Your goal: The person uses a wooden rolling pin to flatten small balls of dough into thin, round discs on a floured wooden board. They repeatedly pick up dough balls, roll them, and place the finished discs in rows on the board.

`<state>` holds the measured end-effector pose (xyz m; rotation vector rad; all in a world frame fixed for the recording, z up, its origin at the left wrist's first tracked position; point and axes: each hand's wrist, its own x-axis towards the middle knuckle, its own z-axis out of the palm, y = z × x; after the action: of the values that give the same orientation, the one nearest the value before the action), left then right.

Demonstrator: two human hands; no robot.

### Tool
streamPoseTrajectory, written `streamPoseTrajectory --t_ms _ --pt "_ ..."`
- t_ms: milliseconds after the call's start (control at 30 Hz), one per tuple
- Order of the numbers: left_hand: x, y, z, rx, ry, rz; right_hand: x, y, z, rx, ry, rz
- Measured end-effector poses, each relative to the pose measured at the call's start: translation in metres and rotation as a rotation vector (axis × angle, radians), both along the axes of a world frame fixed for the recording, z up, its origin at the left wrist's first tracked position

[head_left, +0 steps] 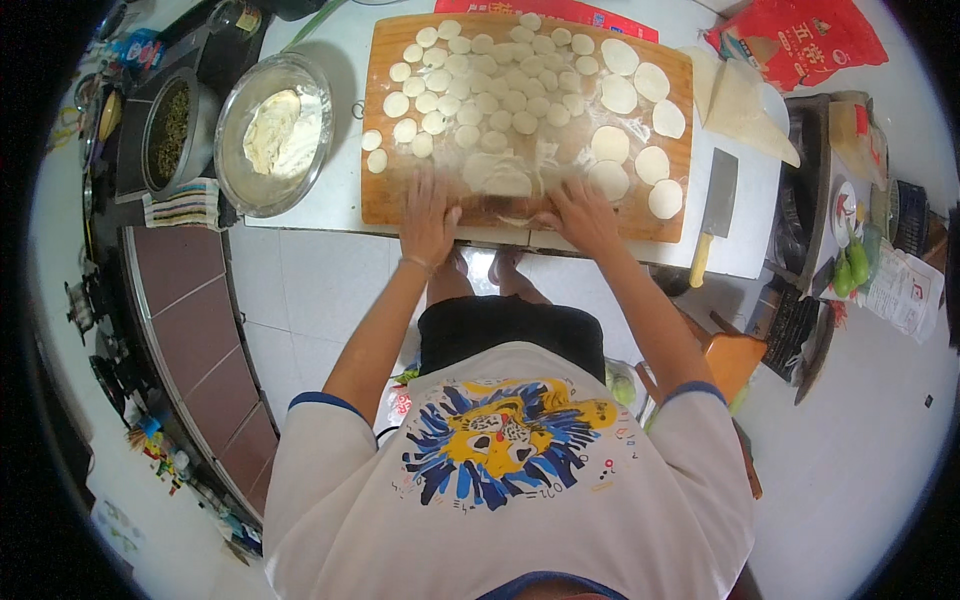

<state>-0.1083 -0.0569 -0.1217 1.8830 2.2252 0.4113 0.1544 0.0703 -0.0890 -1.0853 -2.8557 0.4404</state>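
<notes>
At the near edge of the wooden board (375,205), my left hand (430,218) and my right hand (582,215) press on the two ends of a rolling pin (497,208). The pin is a brownish bar, smeared by motion. Just beyond it lies a flattened sheet of pale dough (497,175), also blurred. My fingers are partly smeared, and the pin's ends are hidden under my hands. Many small dough discs (487,82) cover the board's middle and left. Along its right side lie larger rolled wrappers (610,144).
Left of the board stands a steel bowl (228,150) with dough (272,132). Further left is a pot (205,125) of dark green filling. A cleaver (720,190) lies at the right, its handle over the table edge. Behind it are a pale cloth (745,105) and red bag (800,45).
</notes>
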Motion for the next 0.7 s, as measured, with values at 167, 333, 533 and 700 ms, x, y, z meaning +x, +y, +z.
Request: streamPoseTrajectory --t_ms 167,333,533,700 --pt "-0.008 0.074 0.027 0.004 0.057 0.063 -0.032 0.052 -0.009 0.24 0.109 -0.282" --pt "0.004 0.012 0.019 0.024 -0.004 -0.029 0.006 -0.004 -0.007 0.176 0.053 -0.164" --pt "-0.009 0.055 0.028 0.196 0.122 0.096 -0.006 0.017 -0.009 0.208 0.171 0.038" --pt "0.042 0.034 0.035 -0.045 0.074 0.161 0.017 0.014 -0.007 0.096 0.223 -0.208"
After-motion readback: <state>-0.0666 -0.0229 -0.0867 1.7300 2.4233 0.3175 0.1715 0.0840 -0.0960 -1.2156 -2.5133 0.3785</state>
